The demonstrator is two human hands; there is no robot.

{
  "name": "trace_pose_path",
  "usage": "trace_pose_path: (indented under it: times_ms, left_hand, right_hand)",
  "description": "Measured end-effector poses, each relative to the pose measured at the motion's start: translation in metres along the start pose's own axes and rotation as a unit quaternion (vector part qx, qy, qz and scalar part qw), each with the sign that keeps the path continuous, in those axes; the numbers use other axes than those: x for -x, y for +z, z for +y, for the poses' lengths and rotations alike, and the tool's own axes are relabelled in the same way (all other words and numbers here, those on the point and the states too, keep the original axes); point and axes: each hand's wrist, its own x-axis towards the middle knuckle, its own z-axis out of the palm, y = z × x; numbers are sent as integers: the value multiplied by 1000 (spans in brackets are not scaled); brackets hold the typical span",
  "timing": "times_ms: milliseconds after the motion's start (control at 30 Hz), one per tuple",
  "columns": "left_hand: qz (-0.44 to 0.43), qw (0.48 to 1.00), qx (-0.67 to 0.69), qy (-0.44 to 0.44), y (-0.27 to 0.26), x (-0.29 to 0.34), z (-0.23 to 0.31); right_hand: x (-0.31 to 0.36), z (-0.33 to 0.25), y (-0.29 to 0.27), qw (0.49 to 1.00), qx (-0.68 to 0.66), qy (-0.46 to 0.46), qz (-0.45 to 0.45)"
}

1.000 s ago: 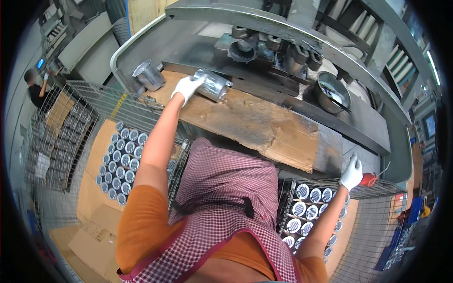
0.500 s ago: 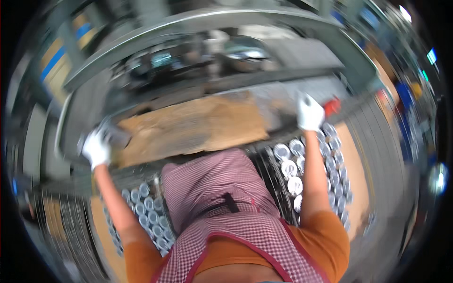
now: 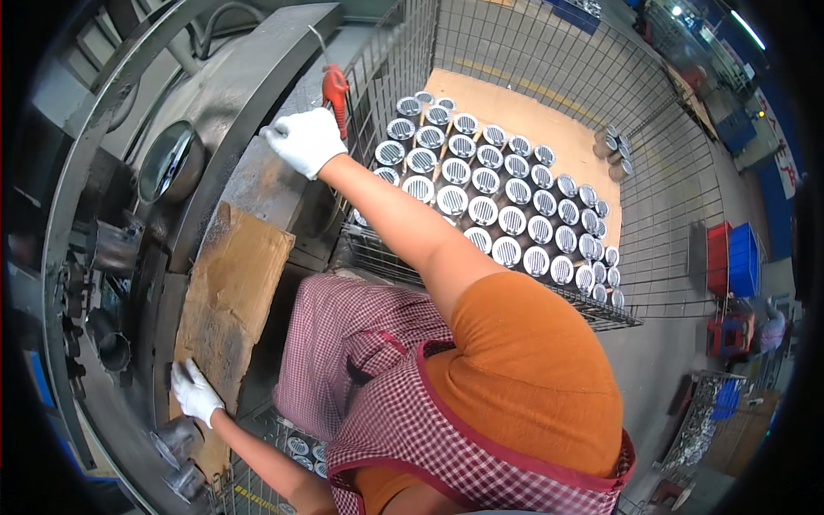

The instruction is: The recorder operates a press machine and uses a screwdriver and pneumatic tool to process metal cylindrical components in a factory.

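My left hand [image 3: 196,392], in a white glove, lies open with its fingers apart on a worn, stained cardboard sheet [image 3: 230,287]. Just nearer to me than that hand are two shiny metal cups, one [image 3: 176,438] beside the wrist and another [image 3: 184,481] by the sheet's near end. My right hand [image 3: 305,142], also white-gloved, is closed over the far end of the grey bench [image 3: 266,184]. Its curled fingers hide whatever they hold, if anything. Close behind its knuckles hangs a red-handled tool [image 3: 335,90] with a thin bent tip.
A wire cage [image 3: 678,184] on the right holds rows of metal cups with slotted tops [image 3: 485,180] on cardboard. A round metal bowl [image 3: 172,163] sits in the machine on the left. More slotted cups [image 3: 300,448] stand below my left forearm.
My view has swung to the right, bringing the wire cage into the middle. The left hand, blurred beside a metal cup before, now lies on the cardboard. The right hand stays near the red-handled tool.
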Motion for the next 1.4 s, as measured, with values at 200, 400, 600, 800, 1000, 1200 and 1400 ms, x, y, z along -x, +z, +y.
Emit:
trace_pose_path:
  times_ms: [200,400,600,800,1000,1200,1400]
  left_hand:
    - [140,989,2,-51,-3,5,-5]
    - [21,997,48,-56,-22,5,6]
    - [-11,996,43,-83,-15,7,6]
    - [-9,993,53,-102,-19,18,-2]
    - [21,990,96,-101,-18,11,5]
    - [183,931,264,-173,-32,-15,-8]
    - [165,906,249,-302,-79,-114,-36]
  right_hand:
    - [-6,-10,6,999,17,-18,23]
    - [-12,-12,11,993,3,-74,88]
    - [-23,-92,13,957,-150,-250,-7]
    - [-67,-278,50,894,-180,-398,-100]
    - [-121,-342,91,888,-27,-324,-326]
    - [-58,-336,60,882,-145,-402,-199]
    - [32,-299,46,840,-180,-459,-226]
